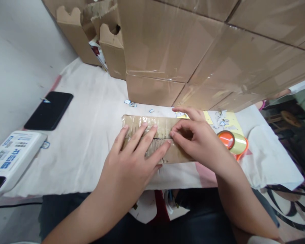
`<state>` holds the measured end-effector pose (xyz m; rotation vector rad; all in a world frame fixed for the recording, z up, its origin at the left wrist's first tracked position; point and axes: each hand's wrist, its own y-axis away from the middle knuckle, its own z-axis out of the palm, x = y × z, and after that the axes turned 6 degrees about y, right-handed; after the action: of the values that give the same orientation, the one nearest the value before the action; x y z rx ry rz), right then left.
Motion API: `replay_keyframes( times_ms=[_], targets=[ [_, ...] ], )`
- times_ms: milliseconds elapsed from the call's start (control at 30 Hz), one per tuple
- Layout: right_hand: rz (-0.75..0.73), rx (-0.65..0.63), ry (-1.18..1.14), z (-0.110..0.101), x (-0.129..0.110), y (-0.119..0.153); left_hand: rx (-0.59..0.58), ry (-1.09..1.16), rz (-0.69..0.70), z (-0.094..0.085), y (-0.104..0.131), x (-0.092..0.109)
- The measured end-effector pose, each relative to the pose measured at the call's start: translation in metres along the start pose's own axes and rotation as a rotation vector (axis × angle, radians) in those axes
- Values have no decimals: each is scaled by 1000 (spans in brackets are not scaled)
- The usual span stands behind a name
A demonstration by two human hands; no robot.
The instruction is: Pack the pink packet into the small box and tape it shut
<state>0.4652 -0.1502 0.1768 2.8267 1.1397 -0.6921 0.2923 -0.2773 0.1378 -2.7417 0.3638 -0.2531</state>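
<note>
We press both flat hands, left hand [130,159] and right hand [197,140], grasping nothing, on taped cardboard box [152,130], frame center; white table cloth [83,135], stacked cartons [193,51] above.

Left hand [132,159] lies flat on the small taped carton [152,135], fingers [142,139] spread across its top seam. Right hand [195,139] sits just beside it, fingertips [173,133] on the same seam, nearly meeting the left fingertips. Right of the right-hand fingers, just behind the wrist, lies the tape roll [234,142]. Beyond all the fingertips rises the stack of big cartons [193,51]. Well left of the left fingers, the phone [49,110] lies on the cloth [86,135]; nearer and further left, the flat device [12,157].
</note>
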Motion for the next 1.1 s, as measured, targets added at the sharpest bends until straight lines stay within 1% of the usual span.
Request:
replay_keyframes(
  times_ms=[167, 333, 467, 767, 967, 1100],
  targets=[
    [-17, -17, 34, 1, -2, 1, 21, -17, 37, 0, -1, 0],
    [18, -25, 93, 3, -8, 2, 70, -49, 96, 1, -3, 1],
    [25, -38, 166, 4, -11, 4, 97, -83, 85, 2, -2, 2],
    [-5, -32, 254, 7, -13, 7, 103, -102, 88, 2, -1, 4],
    [-6, -35, 262, 7, -14, 7, 102, -95, 82, 2, -2, 4],
    [1, -14, 240, 7, -11, 5, 95, -85, 82, 0, -3, 4]
  ],
)
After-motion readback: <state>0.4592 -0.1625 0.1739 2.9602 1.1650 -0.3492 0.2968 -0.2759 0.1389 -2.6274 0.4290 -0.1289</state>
